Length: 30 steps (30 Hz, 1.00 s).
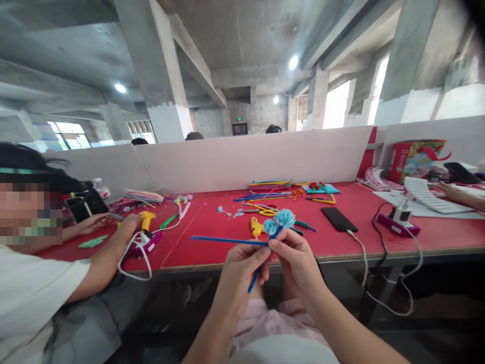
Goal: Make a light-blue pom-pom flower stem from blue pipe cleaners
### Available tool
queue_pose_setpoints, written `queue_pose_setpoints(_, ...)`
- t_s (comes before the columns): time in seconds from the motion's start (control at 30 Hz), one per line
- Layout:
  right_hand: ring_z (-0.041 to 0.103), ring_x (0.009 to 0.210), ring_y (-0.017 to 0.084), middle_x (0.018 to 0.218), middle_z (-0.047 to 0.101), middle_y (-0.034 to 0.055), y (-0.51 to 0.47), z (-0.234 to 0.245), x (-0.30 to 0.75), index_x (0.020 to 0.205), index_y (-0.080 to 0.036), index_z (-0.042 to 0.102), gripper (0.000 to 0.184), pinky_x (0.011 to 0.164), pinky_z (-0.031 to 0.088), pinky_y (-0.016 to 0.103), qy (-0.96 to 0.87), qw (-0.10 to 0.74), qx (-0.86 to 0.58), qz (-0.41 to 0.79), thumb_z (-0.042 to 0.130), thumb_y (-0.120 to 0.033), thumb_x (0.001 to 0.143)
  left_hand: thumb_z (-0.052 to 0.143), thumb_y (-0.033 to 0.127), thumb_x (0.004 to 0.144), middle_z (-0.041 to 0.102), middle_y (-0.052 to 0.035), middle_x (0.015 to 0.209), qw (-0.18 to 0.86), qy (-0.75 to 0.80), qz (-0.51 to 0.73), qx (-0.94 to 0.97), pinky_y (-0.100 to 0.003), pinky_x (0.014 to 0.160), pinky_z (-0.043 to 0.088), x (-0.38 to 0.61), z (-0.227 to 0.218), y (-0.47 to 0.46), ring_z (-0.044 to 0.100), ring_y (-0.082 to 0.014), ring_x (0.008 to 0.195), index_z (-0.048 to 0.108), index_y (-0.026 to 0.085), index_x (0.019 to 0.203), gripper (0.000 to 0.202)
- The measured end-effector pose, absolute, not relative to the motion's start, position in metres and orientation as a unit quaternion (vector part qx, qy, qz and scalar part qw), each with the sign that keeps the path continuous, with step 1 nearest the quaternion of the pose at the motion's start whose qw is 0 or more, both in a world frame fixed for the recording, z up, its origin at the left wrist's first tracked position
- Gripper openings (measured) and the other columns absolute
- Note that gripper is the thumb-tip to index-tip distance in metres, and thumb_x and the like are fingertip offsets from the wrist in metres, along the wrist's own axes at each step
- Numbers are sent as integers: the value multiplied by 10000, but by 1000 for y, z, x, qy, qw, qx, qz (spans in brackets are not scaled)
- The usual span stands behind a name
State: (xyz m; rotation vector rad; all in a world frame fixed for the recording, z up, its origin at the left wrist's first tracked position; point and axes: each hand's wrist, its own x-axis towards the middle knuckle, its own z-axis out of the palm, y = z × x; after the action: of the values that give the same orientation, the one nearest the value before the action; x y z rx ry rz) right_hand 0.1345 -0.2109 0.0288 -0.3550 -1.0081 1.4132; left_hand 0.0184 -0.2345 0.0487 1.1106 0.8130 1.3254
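Note:
Both my hands meet in front of the table's near edge, around a small craft flower with two fluffy light-blue blooms (pixel 284 218). My right hand (pixel 297 255) pinches the flower just below the blooms. In my left hand (pixel 244 263), thumb and fingers close on a dark blue pipe cleaner (pixel 223 240), whose free length sticks out to the left. A blue stem end (pixel 253 283) points down beneath my left fingers. How the pipe cleaner joins the stem is hidden by my fingertips. Just behind the blooms lies a yellow glue gun (pixel 256 227).
On the red table (pixel 212 253) lie a bundle of coloured pipe cleaners (pixel 269 187), yellow-handled pliers (pixel 261 208), light-blue scraps and a black phone (pixel 339 219) on a cable. A purple power strip (pixel 399 225) stands at right. At left a co-worker's hand (pixel 131 225) is beside another glue gun (pixel 147 220).

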Motion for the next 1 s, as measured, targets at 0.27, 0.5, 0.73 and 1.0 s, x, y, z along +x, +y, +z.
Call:
queue_pose_setpoints(0.27, 561, 448, 133, 527, 575, -26, -207, 36, 141, 660, -177, 563, 125, 496, 438, 259, -438, 564, -115, 690, 633, -207, 759, 624, 280, 773, 591, -16, 619, 589, 321, 559, 488, -158, 418, 307, 18, 51, -232, 463, -36, 443, 615, 115, 633, 217)
queue_pose_setpoints(0.5, 492, 555, 102, 592, 557, -35, -207, 27, 135, 659, -183, 595, 143, 562, 395, 228, -459, 677, -228, 528, 716, -247, 697, 642, 329, 761, 476, 41, 458, 513, 378, 593, 493, -158, 371, 216, 23, 47, -234, 358, -29, 388, 592, 131, 653, 231)
queue_pose_setpoints(0.73, 556, 642, 166, 670, 616, 9, -201, 21, 142, 705, -200, 659, 94, 673, 454, 317, -499, 646, -188, 546, 715, -275, 694, 635, 318, 765, 482, 37, 470, 502, 361, 596, 513, -173, 383, 168, 19, 51, -238, 302, -15, 378, 577, 127, 606, 255)
queue_pose_setpoints(1.0, 433, 1182, 249, 1277, 491, 57, -176, 50, 168, 975, -285, 706, 203, 891, 423, 350, -749, 525, -143, 379, 619, -332, 798, 674, 308, 715, 569, -2, 531, 614, 316, 507, 516, -181, 370, 123, 16, 51, -240, 314, -9, 358, 548, 124, 572, 265)
